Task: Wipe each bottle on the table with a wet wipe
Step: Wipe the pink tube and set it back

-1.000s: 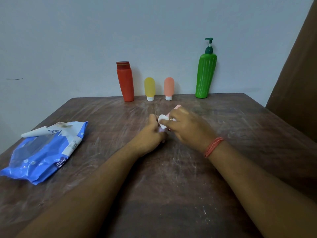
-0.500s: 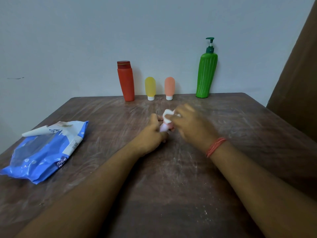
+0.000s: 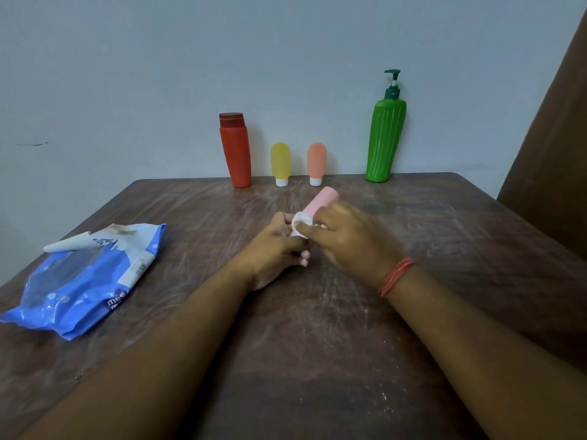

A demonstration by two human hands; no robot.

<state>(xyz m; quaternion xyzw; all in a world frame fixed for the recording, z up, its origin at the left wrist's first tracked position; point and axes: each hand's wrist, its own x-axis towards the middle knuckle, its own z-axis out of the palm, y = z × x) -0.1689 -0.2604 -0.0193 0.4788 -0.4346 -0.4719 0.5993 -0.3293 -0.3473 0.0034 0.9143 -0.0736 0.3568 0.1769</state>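
Here, your scuffed brown tabletop [image 3: 349, 360] fills most of the view. On its left side lies a blue wipes packet [image 3: 79, 281] with its flap peeled open. Against the wall at the far edge stand a green pump bottle [image 3: 385, 141], a red bottle [image 3: 235, 154], a yellow tube [image 3: 280, 161] and an orange tube [image 3: 316, 161], both tubes resting on their white caps. Near the middle, your left hand [image 3: 276, 252] grips the lower end of a pink bottle [image 3: 322, 200], fingers curled around it, the bottle tilted away from you. Your right hand [image 3: 346, 239] pinches a white wet wipe [image 3: 300, 219] against that bottle's side. A red thread band [image 3: 395, 276] circles your right wrist.
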